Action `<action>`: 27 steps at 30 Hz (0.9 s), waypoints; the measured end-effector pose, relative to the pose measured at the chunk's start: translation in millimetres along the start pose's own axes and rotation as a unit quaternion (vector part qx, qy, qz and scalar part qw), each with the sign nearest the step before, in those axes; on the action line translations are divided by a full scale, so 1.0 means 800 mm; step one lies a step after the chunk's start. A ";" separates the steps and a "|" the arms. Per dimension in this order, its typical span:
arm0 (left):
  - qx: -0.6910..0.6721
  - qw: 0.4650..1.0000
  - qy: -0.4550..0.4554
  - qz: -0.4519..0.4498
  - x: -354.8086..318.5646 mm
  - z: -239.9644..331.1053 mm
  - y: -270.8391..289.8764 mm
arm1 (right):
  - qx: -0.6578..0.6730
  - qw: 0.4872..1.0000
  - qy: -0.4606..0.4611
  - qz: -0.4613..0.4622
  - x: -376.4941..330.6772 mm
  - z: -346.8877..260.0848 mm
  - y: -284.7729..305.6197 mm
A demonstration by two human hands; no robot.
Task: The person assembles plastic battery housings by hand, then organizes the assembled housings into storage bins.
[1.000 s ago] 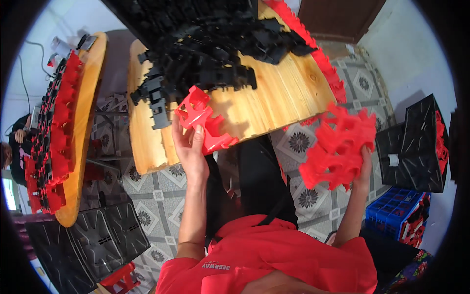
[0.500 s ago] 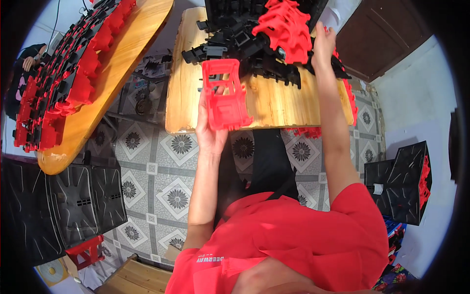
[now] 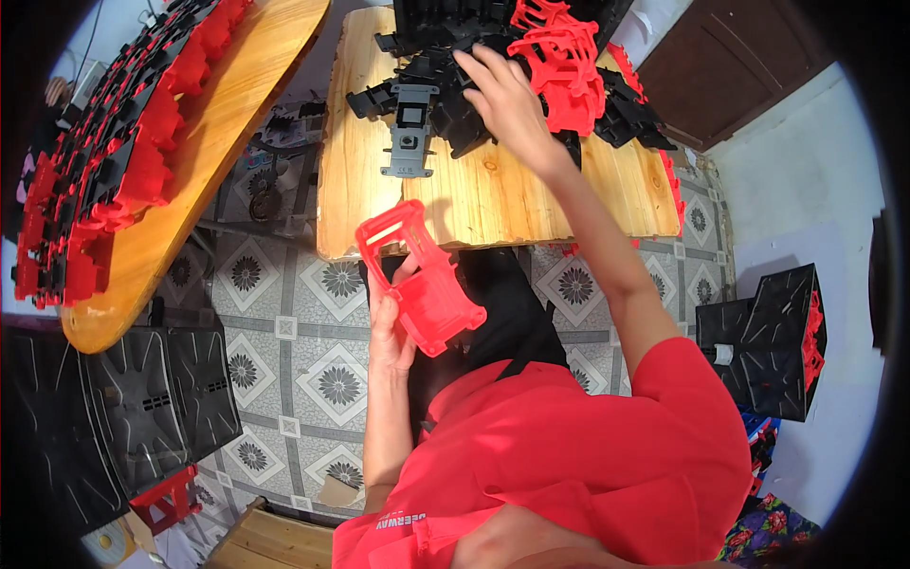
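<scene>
My left hand (image 3: 385,330) is closed round the side of a red plastic frame (image 3: 438,299), tilted over my lap just off the table's near edge. The frame has an open window at one end and a solid panel at the other. My right hand (image 3: 517,109) reaches over a pile of black plastic parts (image 3: 438,71), its fingers spread at the pile and nothing visible in them. A grey plastic plate (image 3: 409,147) with a square cutout lies left of that hand. On the right, a stack of red frames (image 3: 572,81) stands close by.
The wooden table (image 3: 569,213) bears these parts. More black parts (image 3: 626,109) lie at its right side. At left, a curved wooden board (image 3: 237,104) holds rows of red-and-black assemblies (image 3: 142,123). Black crates (image 3: 142,403) stand below it; another black crate (image 3: 773,346) is at right.
My left hand has drawn the red frame down toward me and tilted it. My right hand has moved left from beyond the red stack to the black parts, and the grey plate now shows fully.
</scene>
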State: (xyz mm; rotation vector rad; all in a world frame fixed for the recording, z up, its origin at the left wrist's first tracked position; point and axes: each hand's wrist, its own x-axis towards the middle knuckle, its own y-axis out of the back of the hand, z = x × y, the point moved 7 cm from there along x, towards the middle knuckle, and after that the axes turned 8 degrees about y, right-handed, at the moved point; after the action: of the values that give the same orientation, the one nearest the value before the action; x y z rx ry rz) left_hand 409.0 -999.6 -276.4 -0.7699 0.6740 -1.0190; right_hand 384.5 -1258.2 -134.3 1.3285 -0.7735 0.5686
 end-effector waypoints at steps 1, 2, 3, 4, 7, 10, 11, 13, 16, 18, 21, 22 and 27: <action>-0.005 1.000 -0.010 0.007 0.000 0.005 0.002 | -0.098 0.992 0.013 -0.084 0.014 0.014 -0.027; -0.016 1.000 -0.023 -0.007 0.001 0.008 -0.001 | -0.146 0.975 0.041 -0.161 0.023 0.025 -0.050; -0.015 1.000 -0.025 -0.009 0.005 0.009 -0.002 | -0.184 0.950 0.058 -0.246 0.021 0.048 -0.077; -0.022 0.999 -0.025 -0.010 0.010 0.010 0.000 | -0.184 0.947 0.078 -0.251 0.035 0.053 -0.080; -0.029 0.999 -0.037 -0.001 0.016 0.013 0.003 | -0.165 0.965 0.104 -0.172 0.053 0.051 -0.054; -0.062 0.995 -0.055 0.048 0.016 0.012 0.028 | 0.060 0.996 -0.030 -0.053 0.055 0.004 0.029; -0.066 0.995 -0.058 0.051 0.017 0.015 0.031 | 0.190 0.967 -0.153 -0.071 0.035 -0.006 0.044; -0.045 0.995 -0.078 0.051 0.016 0.021 0.022 | 0.459 0.858 -0.225 -0.054 -0.048 -0.006 0.034; -0.021 0.994 -0.088 0.063 0.010 0.026 0.031 | 0.490 0.824 -0.283 -0.043 -0.152 -0.035 0.026; -0.017 0.994 -0.088 0.064 0.000 0.029 0.031 | 0.385 0.849 -0.347 -0.105 -0.213 -0.031 0.008; 0.021 0.994 -0.085 0.072 -0.008 0.030 0.019 | 0.086 0.972 -0.178 -0.127 -0.210 -0.026 0.035; 0.024 0.993 -0.090 0.069 -0.012 0.031 0.021 | 0.033 0.973 -0.175 -0.146 -0.204 -0.025 0.044; 0.031 0.994 -0.082 0.062 -0.017 0.027 0.012 | 0.141 0.989 -0.012 -0.052 -0.093 -0.049 0.078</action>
State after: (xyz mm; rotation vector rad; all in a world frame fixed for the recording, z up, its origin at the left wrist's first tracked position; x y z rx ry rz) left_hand 425.7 -978.9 -270.0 -0.7396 0.5398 -0.8495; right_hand 297.2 -1204.1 -154.2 1.6298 -0.6558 0.5948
